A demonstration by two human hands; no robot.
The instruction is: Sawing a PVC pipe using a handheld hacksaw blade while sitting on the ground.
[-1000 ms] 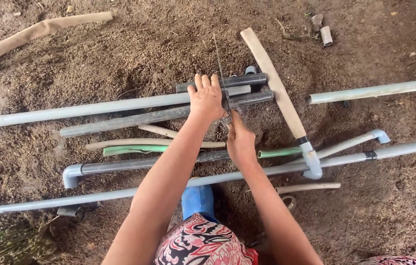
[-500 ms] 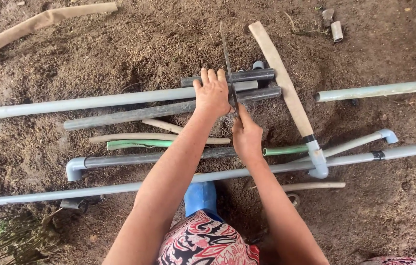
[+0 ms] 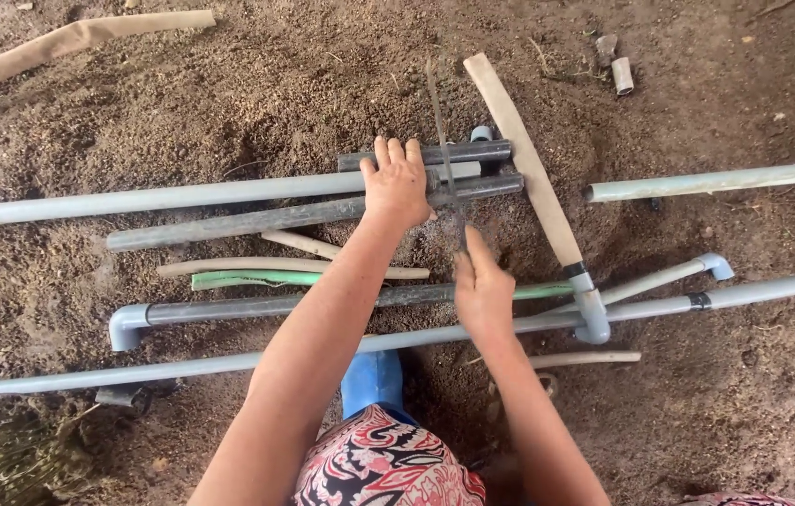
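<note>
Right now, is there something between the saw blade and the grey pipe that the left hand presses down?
Nothing visible. The thin saw blade lies straight across the grey pipe, beside the left hand holding it down. The right hand grips the blade's near end.

Probably outdoor yard: bare soil [image 3: 229, 94], scattered pipes [image 3: 182, 198].

My pipes [image 3: 182, 197] are light grey, and some pipes [image 3: 229, 223] are dark grey. One hose [image 3: 257, 278] is green. The dirt [image 3: 304, 84] is brown. A flat stick [image 3: 519, 155] is tan. My cloth [image 3: 383, 464] is red with black and white swirls. A blue thing [image 3: 371, 382] sits under it.
</note>
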